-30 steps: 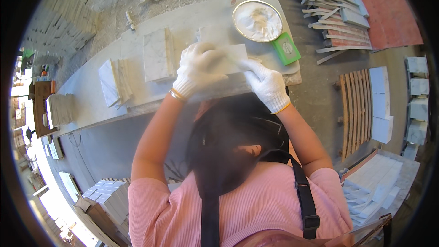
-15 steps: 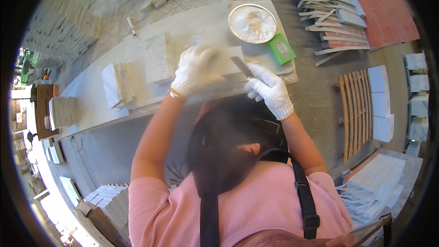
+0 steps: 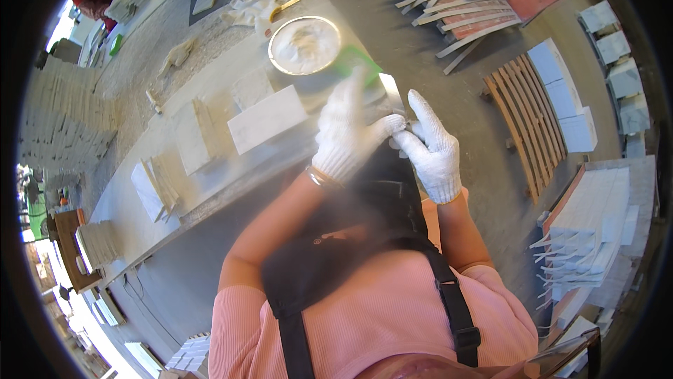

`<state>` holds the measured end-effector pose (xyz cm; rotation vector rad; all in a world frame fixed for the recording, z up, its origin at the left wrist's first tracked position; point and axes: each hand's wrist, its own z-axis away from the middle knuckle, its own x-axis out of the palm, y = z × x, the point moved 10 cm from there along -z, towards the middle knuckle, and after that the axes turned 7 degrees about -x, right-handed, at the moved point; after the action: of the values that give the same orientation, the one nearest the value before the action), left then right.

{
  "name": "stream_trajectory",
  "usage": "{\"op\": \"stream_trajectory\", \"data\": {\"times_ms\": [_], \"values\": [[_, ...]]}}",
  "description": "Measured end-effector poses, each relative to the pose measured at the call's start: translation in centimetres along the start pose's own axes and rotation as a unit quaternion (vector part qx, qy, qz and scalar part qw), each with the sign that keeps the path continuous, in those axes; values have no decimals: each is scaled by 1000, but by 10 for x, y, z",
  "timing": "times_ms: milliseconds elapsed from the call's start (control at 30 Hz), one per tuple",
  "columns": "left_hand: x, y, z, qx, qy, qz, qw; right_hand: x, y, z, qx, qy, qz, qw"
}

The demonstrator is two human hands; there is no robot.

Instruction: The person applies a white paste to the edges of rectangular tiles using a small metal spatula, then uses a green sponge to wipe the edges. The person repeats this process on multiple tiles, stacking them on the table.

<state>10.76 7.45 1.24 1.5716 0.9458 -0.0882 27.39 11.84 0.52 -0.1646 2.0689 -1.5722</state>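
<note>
In my right gloved hand point(image 3: 433, 151) is a scraper, its flat metal blade point(image 3: 390, 91) pointing up and away from me; the fist hides the handle. My left gloved hand point(image 3: 343, 126) reaches forward with fingers stretched and blurred at the tips, overlapping a green block point(image 3: 357, 62). Its thumb points right and meets or nearly meets my right hand by the blade. To the left, a white marble-look tile point(image 3: 268, 119) lies flat on the bench point(image 3: 210, 200). Behind the green block stands a round tub of white paste point(image 3: 305, 46).
More tiles point(image 3: 155, 190) lie in small stacks leftward along the bench. A pair of white gloves point(image 3: 249, 11) and a yellow-handled tool point(image 3: 286, 4) lie beyond the tub. A slatted wooden pallet point(image 3: 526, 123) and strip piles point(image 3: 456, 11) stand on the right.
My view has turned right, so the bench sits further left. My left hand has moved off the tile toward the green block and my right hand. The blade now points more upright.
</note>
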Motion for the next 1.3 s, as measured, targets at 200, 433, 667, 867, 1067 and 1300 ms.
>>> {"op": "stream_trajectory", "data": {"times_ms": [200,433,667,867,1067,1300], "values": [[18,34,-8,94,30,1,995,-77,19,22,70,140,-93,983],[87,79,11,28,-253,162,953,-97,27,40,5,118,5,993],[89,29,30,-209,-274,187,920,-66,41,59,122,22,-137,983],[-14,-20,30,-70,-96,99,988,-39,64,54,182,-46,-153,970],[-99,-86,9,20,8,-284,959,56,91,12,170,-101,-279,940],[-88,-123,8,28,-86,-285,954,156,107,-21,253,-93,-386,882]]}}
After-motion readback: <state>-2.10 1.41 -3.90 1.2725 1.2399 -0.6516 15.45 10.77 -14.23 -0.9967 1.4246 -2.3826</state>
